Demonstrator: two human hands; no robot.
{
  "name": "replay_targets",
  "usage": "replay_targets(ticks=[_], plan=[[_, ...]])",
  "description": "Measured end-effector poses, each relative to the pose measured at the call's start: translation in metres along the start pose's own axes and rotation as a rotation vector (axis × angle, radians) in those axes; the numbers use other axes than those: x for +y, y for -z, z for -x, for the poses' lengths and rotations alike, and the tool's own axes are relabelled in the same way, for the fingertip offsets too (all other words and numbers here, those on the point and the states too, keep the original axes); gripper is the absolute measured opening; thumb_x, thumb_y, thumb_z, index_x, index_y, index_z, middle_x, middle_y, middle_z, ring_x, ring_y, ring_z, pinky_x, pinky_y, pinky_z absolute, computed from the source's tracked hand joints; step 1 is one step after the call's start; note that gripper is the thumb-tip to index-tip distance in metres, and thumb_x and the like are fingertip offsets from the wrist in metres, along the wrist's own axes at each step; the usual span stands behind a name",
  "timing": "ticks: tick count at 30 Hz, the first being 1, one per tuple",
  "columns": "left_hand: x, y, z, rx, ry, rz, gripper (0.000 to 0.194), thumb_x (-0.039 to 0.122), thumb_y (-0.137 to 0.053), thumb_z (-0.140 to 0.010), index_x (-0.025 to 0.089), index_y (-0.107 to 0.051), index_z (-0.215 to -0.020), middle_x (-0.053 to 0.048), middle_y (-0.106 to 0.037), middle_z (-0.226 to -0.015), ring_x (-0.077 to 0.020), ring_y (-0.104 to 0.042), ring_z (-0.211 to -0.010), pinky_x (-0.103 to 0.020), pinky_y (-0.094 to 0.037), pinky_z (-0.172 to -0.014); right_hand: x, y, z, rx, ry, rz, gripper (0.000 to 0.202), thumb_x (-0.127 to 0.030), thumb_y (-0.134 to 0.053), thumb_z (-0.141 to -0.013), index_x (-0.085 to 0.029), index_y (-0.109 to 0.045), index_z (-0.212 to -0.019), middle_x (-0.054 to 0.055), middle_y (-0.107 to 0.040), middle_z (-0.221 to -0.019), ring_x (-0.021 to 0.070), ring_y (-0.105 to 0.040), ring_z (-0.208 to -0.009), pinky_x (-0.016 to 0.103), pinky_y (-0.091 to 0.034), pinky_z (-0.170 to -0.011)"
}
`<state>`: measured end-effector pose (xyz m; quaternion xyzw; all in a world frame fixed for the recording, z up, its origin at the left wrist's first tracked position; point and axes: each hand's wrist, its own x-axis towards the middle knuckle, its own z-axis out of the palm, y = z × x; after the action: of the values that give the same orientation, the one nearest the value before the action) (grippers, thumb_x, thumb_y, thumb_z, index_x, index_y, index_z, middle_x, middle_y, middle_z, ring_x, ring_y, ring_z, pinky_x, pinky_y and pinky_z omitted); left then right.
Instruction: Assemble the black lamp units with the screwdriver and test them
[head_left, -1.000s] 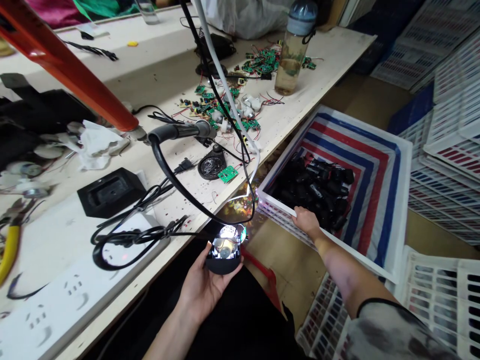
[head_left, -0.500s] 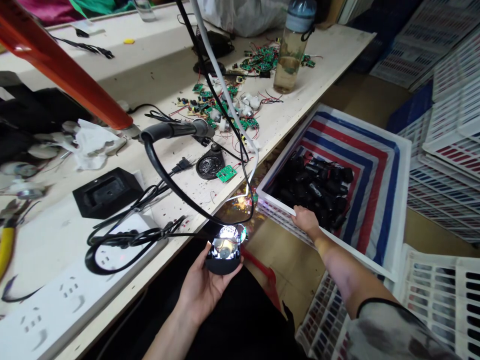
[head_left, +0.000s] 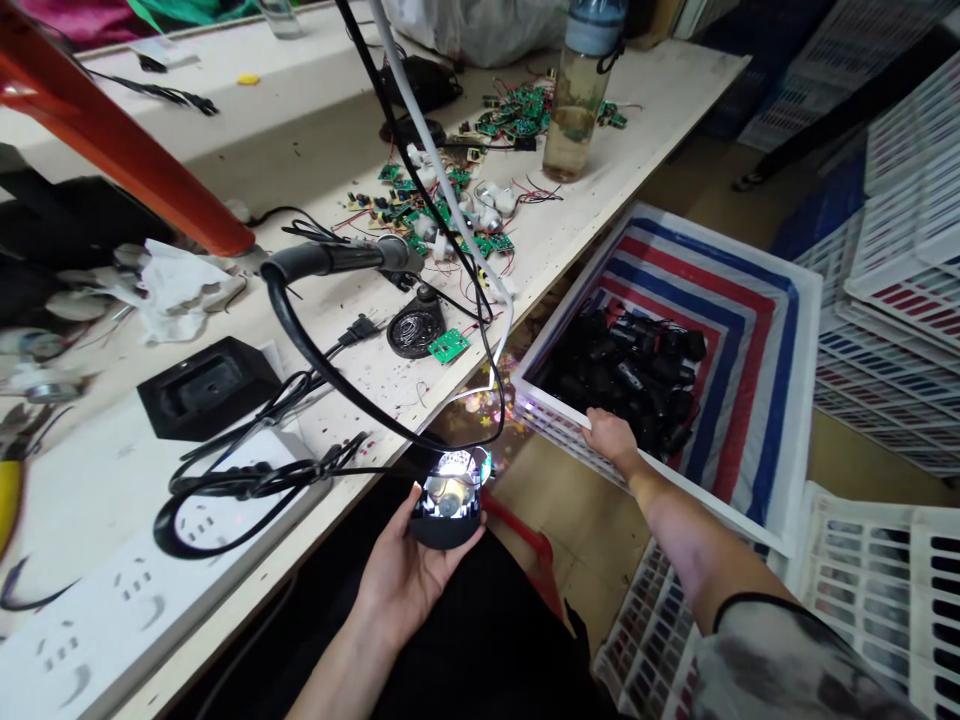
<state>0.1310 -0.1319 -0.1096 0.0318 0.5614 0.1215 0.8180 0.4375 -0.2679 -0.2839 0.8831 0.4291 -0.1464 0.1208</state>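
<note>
My left hand (head_left: 409,570) is closed around a small black projector lamp (head_left: 448,525) that glows white inside its open housing. A bit of green circuit board shows at the lamp's right side, and thin wires run by it. My right hand (head_left: 609,437) grips the near rim of a white plastic crate (head_left: 555,436). Striped red, blue and white sheeting (head_left: 739,370) lines this crate, and a heap of black parts (head_left: 645,375) lies in it. Coloured specks of light fall on the floor between the lamp and the crate.
On the bench stand a soldering iron (head_left: 337,258) with a looping cable, a tin of solder scraps (head_left: 415,330), circuit boards (head_left: 517,110), a water bottle (head_left: 576,105), a black holder (head_left: 206,388) and a power strip (head_left: 97,610). Stacked crates (head_left: 900,330) rise at the right.
The bench view has shifted slightly left. A dark leg and foot now show at the upper right, behind the crates. Both hands keep their holds.
</note>
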Motion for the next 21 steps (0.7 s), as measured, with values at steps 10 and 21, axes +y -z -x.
replay_targets(ticks=[10,21], plan=[[0.0001,-0.0013,-0.0011,-0.01,0.004,-0.004,0.044,0.032,-0.043,-0.096,0.003,-0.048,-0.129,-0.02,-0.072,-0.096,-0.0312,-0.072,-0.084,-0.04,-0.062,-0.071,0.0012,-0.0015,-0.0008,0.01,0.007,-0.014,0.027,-0.035,-0.055,-0.093,-0.015,-0.059,-0.111,0.007,-0.063,-0.108,0.0189,-0.063,-0.094,0.039,-0.054,-0.081],[-0.0012,0.0011,-0.0003,-0.054,0.027,0.078,0.043,0.035,-0.046,-0.094,0.004,-0.051,-0.124,-0.017,-0.073,-0.094,-0.0306,-0.072,-0.082,-0.04,-0.062,-0.069,0.0028,-0.0005,0.0013,0.033,0.029,0.017,0.026,-0.036,-0.052,-0.094,-0.014,-0.059,-0.105,0.006,-0.064,-0.101,0.0171,-0.062,-0.087,0.035,-0.052,-0.077]])
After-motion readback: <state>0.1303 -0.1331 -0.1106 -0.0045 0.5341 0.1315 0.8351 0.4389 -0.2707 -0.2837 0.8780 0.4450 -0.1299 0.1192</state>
